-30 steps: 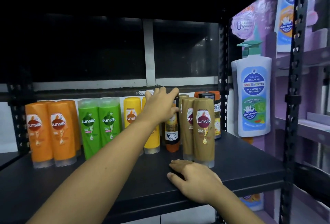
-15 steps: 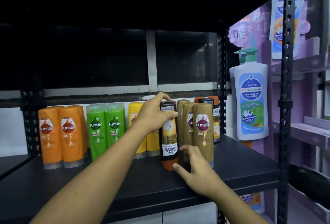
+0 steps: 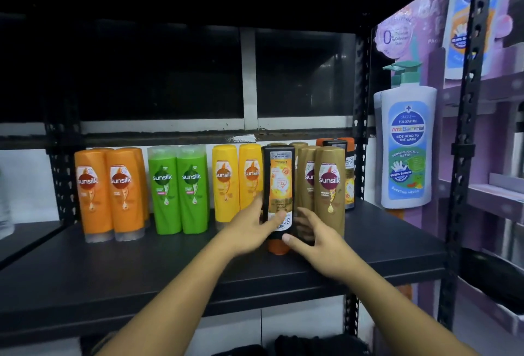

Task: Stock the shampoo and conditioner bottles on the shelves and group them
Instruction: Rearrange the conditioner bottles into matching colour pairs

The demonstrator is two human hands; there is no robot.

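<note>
A black bottle (image 3: 279, 185) with a yellow label and an orange cap stands cap-down on the dark shelf (image 3: 113, 270), in front of the yellow and brown bottles. My left hand (image 3: 249, 231) grips its lower part from the left, thumb across the label. My right hand (image 3: 314, 239) holds its lower right side with curled fingers. Along the back stand orange Sunsilk bottles (image 3: 110, 194), green Sunsilk bottles (image 3: 178, 188), yellow Sunsilk bottles (image 3: 235, 180) and brown Sunsilk bottles (image 3: 326, 185). More black bottles (image 3: 347, 168) stand behind the brown ones.
A black perforated upright (image 3: 465, 143) edges the shelf on the right. Beyond it hangs a purple display with a large white pump bottle (image 3: 405, 140). Another shelf board overhead leaves a dark gap above the bottles. Dark items lie below the shelf.
My left hand slid from the black bottle's top down to its lower part, and the bottle came forward. My right hand left the shelf surface and took hold of the bottle's right side.
</note>
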